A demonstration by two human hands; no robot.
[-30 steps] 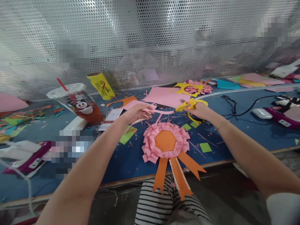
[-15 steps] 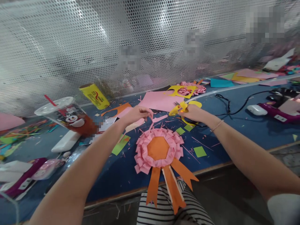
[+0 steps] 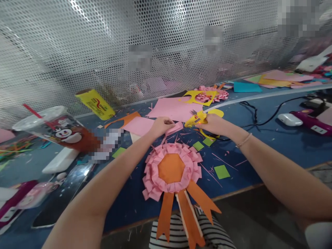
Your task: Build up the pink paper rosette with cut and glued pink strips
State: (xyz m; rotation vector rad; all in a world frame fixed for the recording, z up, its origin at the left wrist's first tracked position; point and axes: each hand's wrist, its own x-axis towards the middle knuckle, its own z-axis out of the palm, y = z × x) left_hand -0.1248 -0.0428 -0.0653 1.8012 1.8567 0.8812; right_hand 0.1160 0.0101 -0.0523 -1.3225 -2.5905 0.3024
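My left hand [image 3: 163, 126] pinches a pink paper strip [image 3: 175, 128] just above the rosette. In my right hand [image 3: 214, 123] is a yellow hot glue gun [image 3: 195, 119], its nozzle pointing left towards the strip, with a small orange light showing on its body. Below both hands lies a pink paper rosette [image 3: 153, 180] with an orange centre [image 3: 171, 168]. Its orange ribbon tails [image 3: 188, 218] hang over the table's front edge, above striped clothing. A pink sheet [image 3: 173, 110] lies beyond the hands.
A drink cup [image 3: 64, 129] and a phone [image 3: 63, 197] are on the left, near a yellow packet [image 3: 97, 105]. Green paper squares [image 3: 222, 171] and scraps litter the blue table. A second rosette [image 3: 220, 97] lies before the perforated screen [image 3: 166, 38]. A black cable [image 3: 272, 116] runs right.
My left hand has moved slightly right, and the pink strip now sits folded or bunched closer to its fingers. The glue gun stays nearly in place. The view has shifted a little.
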